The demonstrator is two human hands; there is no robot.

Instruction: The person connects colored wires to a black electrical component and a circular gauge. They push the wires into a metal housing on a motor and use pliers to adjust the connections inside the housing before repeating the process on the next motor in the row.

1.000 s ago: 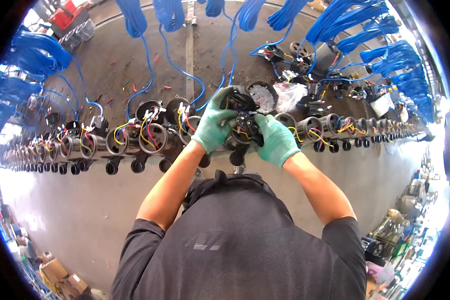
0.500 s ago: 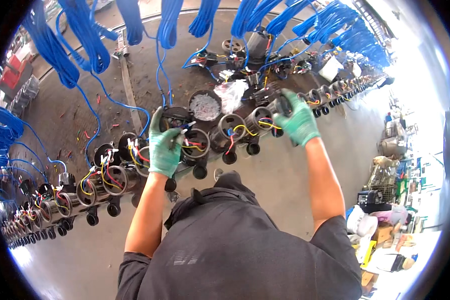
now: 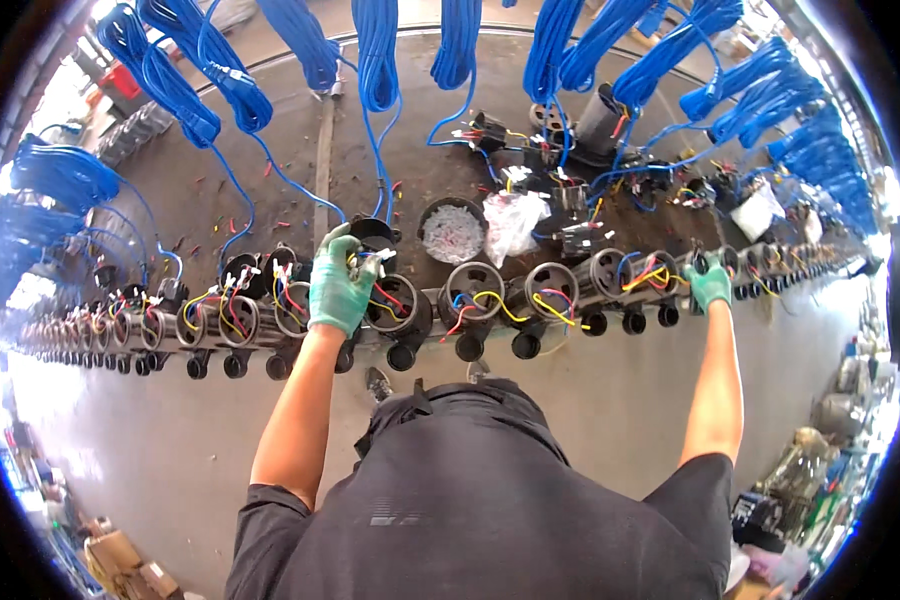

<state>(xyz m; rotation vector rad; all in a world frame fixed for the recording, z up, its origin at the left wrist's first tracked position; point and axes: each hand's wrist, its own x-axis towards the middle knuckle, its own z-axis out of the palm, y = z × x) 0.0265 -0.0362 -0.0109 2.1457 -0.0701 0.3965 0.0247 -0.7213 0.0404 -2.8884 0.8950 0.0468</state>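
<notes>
My gloved left hand is closed on a black round cap with a blue cable running to it. White connectors show at its fingertips, just above an open black cylindrical housing with red and yellow wires. Well to the right, my gloved right hand curls its fingers around the rim of another black cylindrical housing in the row; its palm side is hidden. Between my hands, several housings lie with their open ends toward me, among them one with yellow and red wires.
Coiled blue cables hang along the far side of the dark table. Behind the row are a round tub of small clear pieces, a clear plastic bag and wired black parts. Cardboard boxes lie on the floor at lower left.
My right hand has moved right along the row, away from the middle housings. My left hand stays at the black cap. The whole view has turned and shifted.
</notes>
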